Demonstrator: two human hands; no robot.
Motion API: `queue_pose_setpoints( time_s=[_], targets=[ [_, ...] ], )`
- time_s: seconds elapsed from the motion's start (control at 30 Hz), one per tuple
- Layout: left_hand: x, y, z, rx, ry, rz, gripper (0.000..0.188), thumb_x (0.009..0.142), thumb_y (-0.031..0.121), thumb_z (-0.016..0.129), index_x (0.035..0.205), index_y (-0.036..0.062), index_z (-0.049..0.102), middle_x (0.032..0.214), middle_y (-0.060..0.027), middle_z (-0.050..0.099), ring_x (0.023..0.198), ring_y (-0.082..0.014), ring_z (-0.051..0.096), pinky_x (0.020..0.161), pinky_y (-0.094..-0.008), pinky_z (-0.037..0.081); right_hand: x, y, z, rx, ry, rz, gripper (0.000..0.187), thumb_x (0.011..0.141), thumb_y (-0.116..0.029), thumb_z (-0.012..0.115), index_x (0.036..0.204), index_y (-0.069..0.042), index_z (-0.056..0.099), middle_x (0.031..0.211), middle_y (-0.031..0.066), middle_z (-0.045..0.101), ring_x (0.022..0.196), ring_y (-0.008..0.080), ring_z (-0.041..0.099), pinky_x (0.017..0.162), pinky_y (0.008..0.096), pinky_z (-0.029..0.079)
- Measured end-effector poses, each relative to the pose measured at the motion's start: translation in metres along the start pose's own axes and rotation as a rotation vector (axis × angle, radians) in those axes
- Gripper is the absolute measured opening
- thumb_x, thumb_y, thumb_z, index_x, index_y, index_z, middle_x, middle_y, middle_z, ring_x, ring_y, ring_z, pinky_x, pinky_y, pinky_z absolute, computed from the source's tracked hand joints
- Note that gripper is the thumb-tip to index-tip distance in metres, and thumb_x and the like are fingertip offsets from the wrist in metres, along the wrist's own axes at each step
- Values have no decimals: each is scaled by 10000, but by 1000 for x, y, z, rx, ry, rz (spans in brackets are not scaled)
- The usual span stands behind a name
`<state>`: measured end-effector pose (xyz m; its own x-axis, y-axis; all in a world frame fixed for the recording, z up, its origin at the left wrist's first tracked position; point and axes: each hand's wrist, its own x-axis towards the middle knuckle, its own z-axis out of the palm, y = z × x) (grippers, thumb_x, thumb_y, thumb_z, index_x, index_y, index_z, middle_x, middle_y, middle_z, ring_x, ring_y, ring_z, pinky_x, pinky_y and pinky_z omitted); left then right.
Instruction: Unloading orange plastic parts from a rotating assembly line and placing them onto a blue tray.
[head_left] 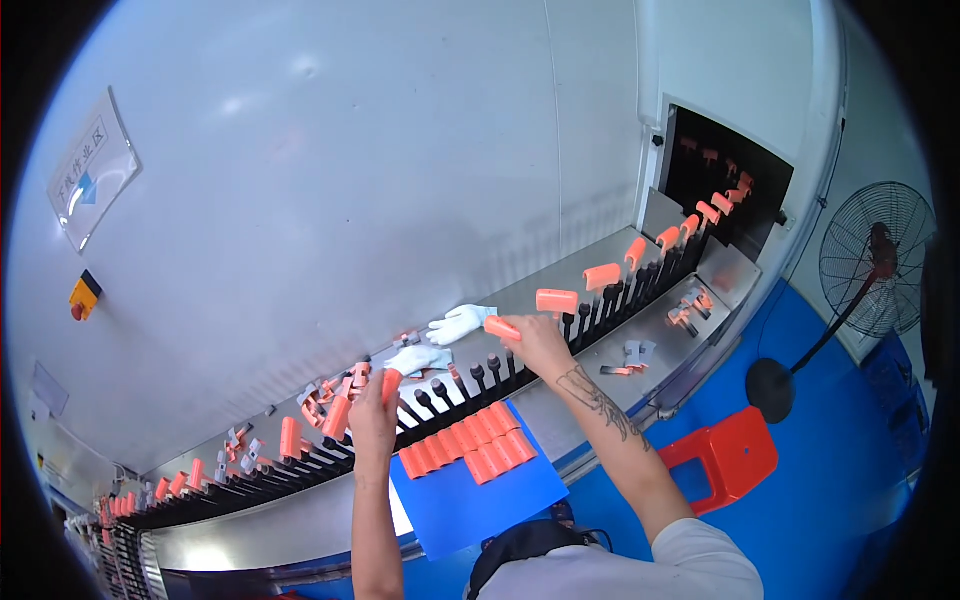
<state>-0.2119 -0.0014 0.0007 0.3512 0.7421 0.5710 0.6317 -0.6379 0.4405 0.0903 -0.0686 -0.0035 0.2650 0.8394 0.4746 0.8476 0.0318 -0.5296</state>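
Observation:
My right hand (541,347) is closed on an orange curved plastic cover (502,328), held above the row of black upright holders (480,372). Further left, my left hand (374,408) is closed with another orange cover (391,386) at its fingertips; part of its grip is hidden. An orange cover (336,418) on the row stands just left of this hand. Between my arms, several orange covers (466,441) lie side by side in rows on a blue sheet (500,508). Two white gloves, one (462,325) above the other (419,359), rest behind the holders.
The holder row curves from the far left to a dark wall opening (735,150), with covers on many holders. Loose orange and grey pieces (318,400) lie behind it, others (640,354) on the right ledge. A red stool (745,455) and standing fan (880,260) are right.

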Motion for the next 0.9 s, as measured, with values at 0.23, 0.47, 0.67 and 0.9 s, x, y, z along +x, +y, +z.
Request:
queue_pose_setpoints(
  time_s=[0.23,0.47,0.67,0.9],
  targets=[
    [-10,-56,-26,319,-195,-150,367,809,295,768,1014,-1,697,739,-212,676,725,-375,689,684,-462,539,11,-34,36,-34,-137,-20,255,764,-214,754,936,-26,734,766,171,710,778,351,703,725,459,534],
    [-52,-125,-80,-552,316,-556,282,934,162,692,1118,-51,696,883,-20,676,738,-86,610,661,-219,500,3,-37,68,860,-104,314,265,928,-175,691,1082,40,710,882,39,715,712,82,646,617,234,507],
    [-186,-101,-15,-231,-383,-176,360,754,64,773,1097,50,666,1102,-155,678,1060,-347,631,944,-420,498,-162,-98,135,453,-104,96,369,886,-163,694,1207,12,640,1121,183,691,1010,326,681,877,392,548],
    [-211,-115,53,-67,-378,-56,428,795,-37,601,1207,63,659,1368,-246,509,1241,-413,516,1050,-476,427,-251,-87,214,117,-306,-179,319,834,-46,601,1149,-20,649,1233,123,604,1072,303,613,912,384,531]
  ],
)
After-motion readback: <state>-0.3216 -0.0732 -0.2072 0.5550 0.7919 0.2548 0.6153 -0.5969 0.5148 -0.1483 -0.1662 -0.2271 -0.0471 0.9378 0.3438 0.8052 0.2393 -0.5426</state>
